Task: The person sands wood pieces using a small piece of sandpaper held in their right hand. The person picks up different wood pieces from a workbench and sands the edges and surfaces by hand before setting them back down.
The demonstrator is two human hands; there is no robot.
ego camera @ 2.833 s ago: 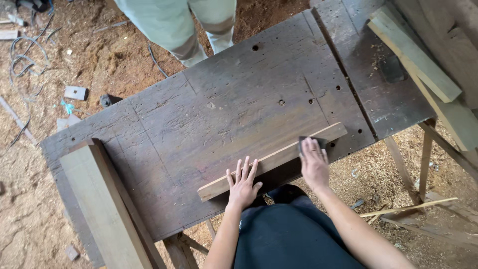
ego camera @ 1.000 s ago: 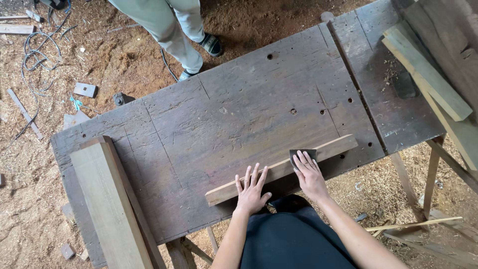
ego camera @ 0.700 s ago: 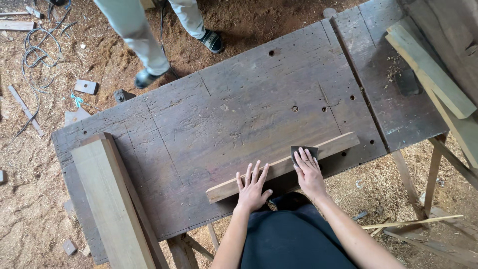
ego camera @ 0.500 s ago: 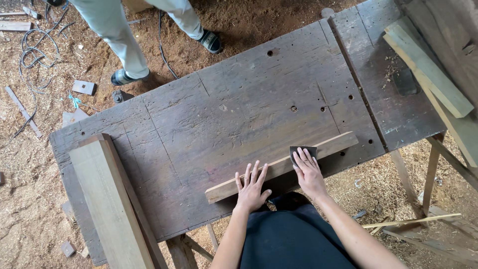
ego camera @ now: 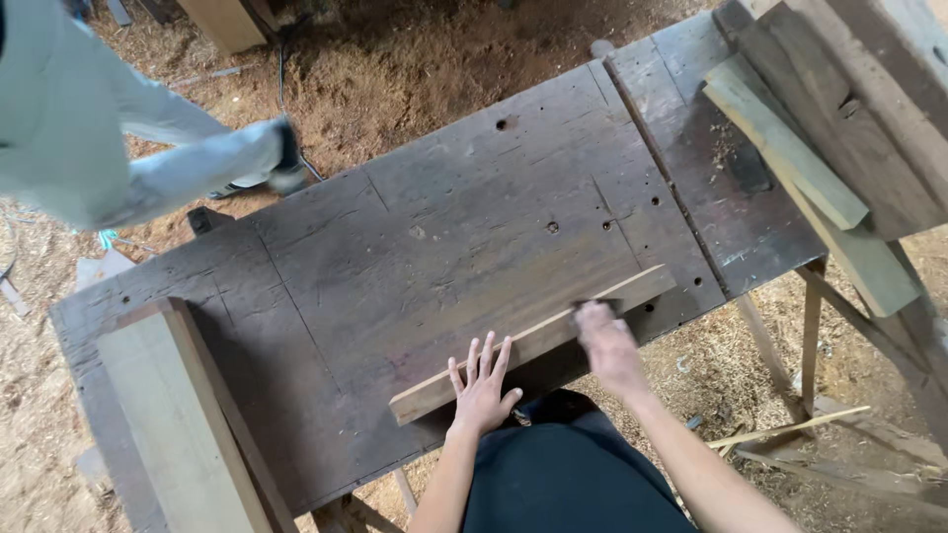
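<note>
A long, thin wooden strip (ego camera: 637,292) lies slanted along the near edge of a dark, worn workbench (ego camera: 444,227). My left hand (ego camera: 483,383) rests flat on the strip's left part with its fingers spread, pressing it down. My right hand (ego camera: 608,347) is blurred with motion on the strip's right part. It covers a small dark sanding pad (ego camera: 591,305), which shows only at the fingertips.
A thick pale plank (ego camera: 173,424) lies across the bench's left end. Several long boards (ego camera: 790,148) lean over the right end. Another person (ego camera: 109,148) in light trousers steps across the sawdust floor at the upper left. Thin offcuts (ego camera: 790,426) lie under the bench at the right.
My right hand has slid a little along the strip with the pad and is now blurred. My left hand has stayed put. The other person has walked off to the left.
</note>
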